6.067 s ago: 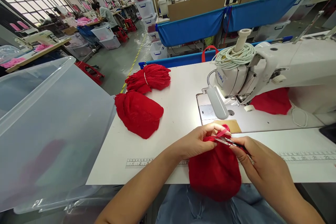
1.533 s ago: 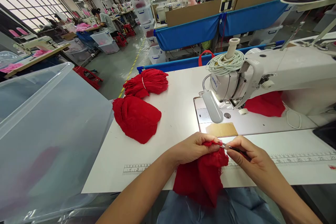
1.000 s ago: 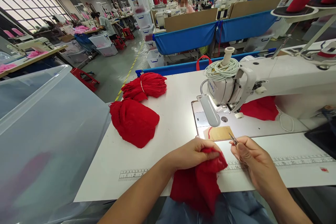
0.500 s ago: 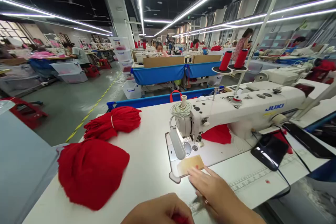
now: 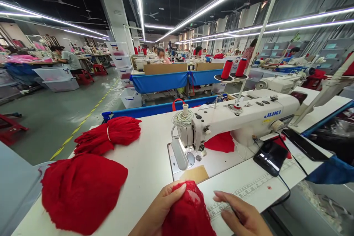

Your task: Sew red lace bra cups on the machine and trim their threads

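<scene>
My left hand [image 5: 166,203] is closed on a red fabric piece [image 5: 188,214] with a lacy, partly see-through edge, held up at the table's front. Its thumb lies on top of the cloth; the lower part runs out of view. To the right, my right hand [image 5: 240,212] is apart from the cloth, thumb and fingers spread. A thin dark line shows by its palm, too unclear to name. Just beyond the hands stands a white sewing machine [image 5: 221,121], its needle area lit. A tan card-like patch [image 5: 195,173] lies on its bed, partly hidden by the cloth.
A tied red fabric bundle [image 5: 110,134] and a red fabric pile [image 5: 85,191] lie on the left. Red cloth [image 5: 221,142] sits behind the needle. A black phone-like device [image 5: 271,156] with a cable rests at right. Thread cones [image 5: 227,69] stand behind the machine.
My left hand has risen, bringing the red fabric into view. My right hand has left the tan patch and drawn back to the right. The view has shifted slightly.
</scene>
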A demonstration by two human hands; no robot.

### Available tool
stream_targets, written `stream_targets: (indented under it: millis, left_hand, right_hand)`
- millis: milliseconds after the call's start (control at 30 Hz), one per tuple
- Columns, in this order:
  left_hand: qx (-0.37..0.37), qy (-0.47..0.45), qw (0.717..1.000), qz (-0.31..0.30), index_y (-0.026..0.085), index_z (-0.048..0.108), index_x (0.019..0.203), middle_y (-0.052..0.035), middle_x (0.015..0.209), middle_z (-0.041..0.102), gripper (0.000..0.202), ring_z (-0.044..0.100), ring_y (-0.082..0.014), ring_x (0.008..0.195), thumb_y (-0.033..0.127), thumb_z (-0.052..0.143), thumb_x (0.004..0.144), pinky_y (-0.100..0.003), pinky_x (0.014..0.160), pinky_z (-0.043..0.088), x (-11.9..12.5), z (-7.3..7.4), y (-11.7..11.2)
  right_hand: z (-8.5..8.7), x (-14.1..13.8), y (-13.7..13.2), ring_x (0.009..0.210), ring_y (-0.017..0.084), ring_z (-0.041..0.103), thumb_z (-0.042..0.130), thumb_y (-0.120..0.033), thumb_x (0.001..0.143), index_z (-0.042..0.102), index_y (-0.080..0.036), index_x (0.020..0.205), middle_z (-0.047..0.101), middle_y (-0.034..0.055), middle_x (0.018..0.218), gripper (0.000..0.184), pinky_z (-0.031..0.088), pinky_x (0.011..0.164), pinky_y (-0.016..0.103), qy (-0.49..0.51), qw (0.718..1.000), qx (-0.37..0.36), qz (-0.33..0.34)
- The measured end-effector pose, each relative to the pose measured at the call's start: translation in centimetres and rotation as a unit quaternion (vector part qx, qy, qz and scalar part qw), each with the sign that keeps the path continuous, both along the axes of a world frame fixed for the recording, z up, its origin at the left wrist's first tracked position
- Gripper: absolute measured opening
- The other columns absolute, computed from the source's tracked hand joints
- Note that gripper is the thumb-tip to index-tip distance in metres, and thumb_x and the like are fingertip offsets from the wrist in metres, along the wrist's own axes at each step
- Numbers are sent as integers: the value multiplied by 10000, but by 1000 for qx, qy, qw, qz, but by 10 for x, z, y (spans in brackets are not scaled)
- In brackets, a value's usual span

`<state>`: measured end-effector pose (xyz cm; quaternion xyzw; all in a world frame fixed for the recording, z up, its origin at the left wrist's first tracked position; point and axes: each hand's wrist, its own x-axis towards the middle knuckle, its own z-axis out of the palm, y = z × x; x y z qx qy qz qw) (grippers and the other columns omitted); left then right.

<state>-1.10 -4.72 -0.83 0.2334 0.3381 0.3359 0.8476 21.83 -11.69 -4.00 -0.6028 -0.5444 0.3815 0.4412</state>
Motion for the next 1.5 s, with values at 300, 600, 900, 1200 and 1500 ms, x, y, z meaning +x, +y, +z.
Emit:
stream_targets:
  millis: [300,600,900,1200,1500]
  left_hand:
    - [19,5,1000,-13,105,744,874,-120,801,749,234,710,-220,734,308,794,769,-282,725,526,-11,9,7]
    - [76,-40,990,-113,107,778,896,-130,814,753,306,711,-216,739,346,837,715,-271,737,517,-11,8,2]
    - [107,59,992,-43,145,757,896,-76,781,727,334,669,-192,770,447,788,756,-262,763,494,-6,0,4]
    - [247,251,934,-65,130,798,876,-61,734,707,483,597,-186,724,590,719,751,-230,636,451,-20,13,14]
    - [110,186,970,-108,151,738,994,-49,850,669,518,586,-126,590,548,813,670,-207,471,475,-32,16,12]
  right_hand:
    - [14,-74,34,627,139,464,694,-649,717,655,-176,667,553,-9,621,477,388,599,249,230,973,-13,-25]
    - [8,-59,45,582,133,474,705,-601,727,707,-184,767,625,18,715,419,425,570,257,178,977,32,-109]
    - [2,-80,34,544,120,481,581,-554,863,663,-213,772,613,-14,647,363,380,524,234,2,993,120,-23]
    - [-4,-77,42,647,144,538,521,-440,938,623,-220,727,589,9,731,321,403,582,245,-15,986,165,-18]
    - [-2,-81,41,599,127,484,536,-466,924,624,-211,766,548,-23,660,313,387,575,236,17,988,152,-30]
